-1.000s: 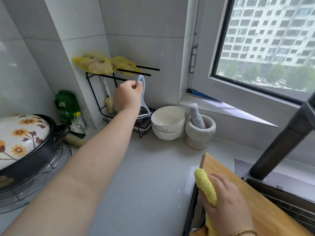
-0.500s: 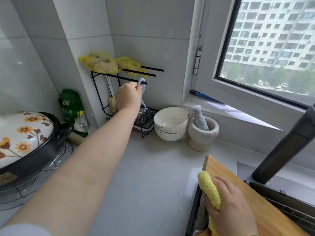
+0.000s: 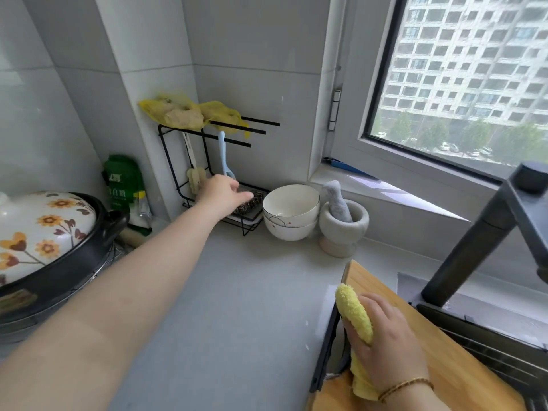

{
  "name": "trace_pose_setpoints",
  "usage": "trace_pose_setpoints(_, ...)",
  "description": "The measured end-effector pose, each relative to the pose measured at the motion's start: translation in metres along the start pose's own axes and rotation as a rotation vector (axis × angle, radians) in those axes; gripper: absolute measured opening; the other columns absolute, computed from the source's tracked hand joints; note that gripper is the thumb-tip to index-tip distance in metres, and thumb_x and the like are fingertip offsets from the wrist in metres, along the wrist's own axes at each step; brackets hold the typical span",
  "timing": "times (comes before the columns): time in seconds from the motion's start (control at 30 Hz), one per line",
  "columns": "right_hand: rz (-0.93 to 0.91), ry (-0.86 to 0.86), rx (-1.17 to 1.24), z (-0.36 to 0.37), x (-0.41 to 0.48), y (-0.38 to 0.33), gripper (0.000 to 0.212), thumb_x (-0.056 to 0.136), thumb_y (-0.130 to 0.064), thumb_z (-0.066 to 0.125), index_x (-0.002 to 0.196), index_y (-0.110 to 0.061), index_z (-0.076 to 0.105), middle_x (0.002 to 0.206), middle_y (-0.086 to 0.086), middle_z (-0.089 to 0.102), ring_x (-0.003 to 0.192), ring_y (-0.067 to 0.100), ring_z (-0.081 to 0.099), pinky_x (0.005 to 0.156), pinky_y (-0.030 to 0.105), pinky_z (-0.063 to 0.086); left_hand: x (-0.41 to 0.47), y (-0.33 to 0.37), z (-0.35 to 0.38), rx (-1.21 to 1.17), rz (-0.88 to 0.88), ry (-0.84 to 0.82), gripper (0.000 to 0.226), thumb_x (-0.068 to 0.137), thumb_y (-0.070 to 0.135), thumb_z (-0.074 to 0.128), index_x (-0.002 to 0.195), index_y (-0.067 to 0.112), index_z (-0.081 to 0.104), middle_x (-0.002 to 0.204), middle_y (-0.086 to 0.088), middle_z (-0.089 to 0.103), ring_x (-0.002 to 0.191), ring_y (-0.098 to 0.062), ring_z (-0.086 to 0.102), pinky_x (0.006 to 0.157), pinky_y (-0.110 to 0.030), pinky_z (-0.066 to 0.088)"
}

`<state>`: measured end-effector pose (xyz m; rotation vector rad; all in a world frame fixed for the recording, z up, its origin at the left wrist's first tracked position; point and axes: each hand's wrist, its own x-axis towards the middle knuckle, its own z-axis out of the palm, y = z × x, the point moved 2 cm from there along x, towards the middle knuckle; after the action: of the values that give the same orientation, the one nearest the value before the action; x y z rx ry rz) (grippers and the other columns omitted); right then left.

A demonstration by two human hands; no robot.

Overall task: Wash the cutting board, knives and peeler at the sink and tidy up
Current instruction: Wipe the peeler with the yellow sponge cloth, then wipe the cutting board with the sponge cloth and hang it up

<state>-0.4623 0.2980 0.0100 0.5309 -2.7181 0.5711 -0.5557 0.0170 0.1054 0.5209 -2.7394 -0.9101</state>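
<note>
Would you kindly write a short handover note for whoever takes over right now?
Left hand: low by the rack, holding nothing that shows.
Right hand: grips the cloth, resting on the board.
Peeler: hangs from a rack bar.
Done: peeler put away.
Left: finish and store the board; knives are not in view.

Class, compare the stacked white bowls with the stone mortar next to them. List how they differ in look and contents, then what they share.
The white bowls are thin-walled and glossy with a dark rim line; the mortar is thick-walled, matt grey stone. The bowls are two stacked, the top one empty; the mortar is single and holds a leaning pestle. Both stand upright, side by side, on the counter.
</note>
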Motion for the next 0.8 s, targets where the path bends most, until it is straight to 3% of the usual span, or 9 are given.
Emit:
trace_pose_setpoints(0.1, 0.075, 0.000, 0.017, -0.018, -0.015, -0.001, 0.046, 0.057, -0.021, 0.086, 0.099, -0.017, 0.068, 0.098, -0.003, 0.067, 0.083, 0.021, 0.066, 0.065, 0.029, 0.053, -0.065, 0.011, 0.024, -0.052, 0.067, -0.382, 0.012, 0.085, 0.028, 0.064, 0.089, 0.018, 0.061, 0.087, -0.005, 0.062, 0.079, -0.016, 0.054, 0.068, -0.022, 0.042)
trace_pose_setpoints(0.13, 0.141, -0.009, 0.062, -0.027, -0.022, 0.001, 0.041, 0.071, -0.023, 0.077, 0.109, -0.019, 0.064, 0.110, -0.005, 0.063, 0.098, 0.021, 0.060, 0.078, 0.030, 0.048, -0.088, 0.013, 0.034, -0.122, 0.047, -0.492, 0.012, 0.086, 0.028, 0.062, 0.090, 0.017, 0.061, 0.085, -0.004, 0.064, 0.075, -0.014, 0.057, 0.066, -0.021, 0.045)
trace_pose_setpoints(0.2, 0.237, -0.054, 0.108, -0.038, -0.043, 0.013, 0.038, 0.087, -0.030, 0.058, 0.124, -0.023, 0.052, 0.126, -0.010, 0.050, 0.115, 0.014, 0.047, 0.088, 0.021, 0.037, -0.131, 0.014, 0.055, -0.230, -0.025, -0.667, 0.014, 0.090, 0.031, 0.055, 0.093, 0.017, 0.057, 0.086, 0.000, 0.061, 0.074, -0.010, 0.060, 0.063, -0.021, 0.050)
trace_pose_setpoints(0.37, 0.476, -0.059, 0.090, -0.072, -0.094, 0.054, 0.034, 0.089, -0.031, 0.054, 0.121, -0.019, 0.055, 0.121, -0.003, 0.055, 0.109, 0.018, 0.048, 0.087, 0.027, 0.040, -0.197, 0.017, 0.098, -0.362, -0.154, -1.004, 0.025, 0.095, 0.036, 0.045, 0.109, 0.019, 0.058, 0.106, 0.000, 0.066, 0.089, -0.015, 0.066, 0.073, -0.030, 0.056)
trace_pose_setpoints(0.53, 0.685, -0.012, 0.033, -0.099, -0.147, 0.102, 0.015, 0.088, -0.027, 0.055, 0.097, -0.017, 0.061, 0.106, 0.006, 0.060, 0.089, 0.023, 0.049, 0.071, 0.028, 0.037, -0.205, 0.021, 0.114, -0.578, -0.347, -1.014, 0.032, 0.095, 0.028, 0.046, 0.116, 0.008, 0.060, 0.113, -0.007, 0.067, 0.104, -0.022, 0.063, 0.092, -0.039, 0.049)
trace_pose_setpoints(0.67, 0.886, -0.133, -0.055, -0.104, -0.194, 0.133, 0.012, 0.090, -0.026, 0.050, 0.088, -0.019, 0.059, 0.109, 0.007, 0.060, 0.094, 0.030, 0.052, 0.069, 0.030, 0.035, -0.213, 0.027, 0.118, -0.649, -0.414, -1.008, 0.026, 0.095, 0.025, 0.043, 0.102, 0.014, 0.066, 0.089, -0.003, 0.074, 0.076, -0.016, 0.070, 0.070, -0.033, 0.051)
trace_pose_setpoints(0.8, 0.978, -0.114, 0.007, -0.101, -0.214, 0.140, 0.009, 0.092, -0.030, 0.046, 0.084, -0.026, 0.047, 0.107, 0.006, 0.061, 0.097, 0.029, 0.053, 0.071, 0.029, 0.038, -0.216, 0.038, 0.119, -0.649, -0.434, -0.923, 0.025, 0.096, 0.022, 0.042, 0.091, 0.013, 0.065, 0.073, -0.003, 0.073, 0.061, -0.016, 0.069, 0.066, -0.032, 0.048)
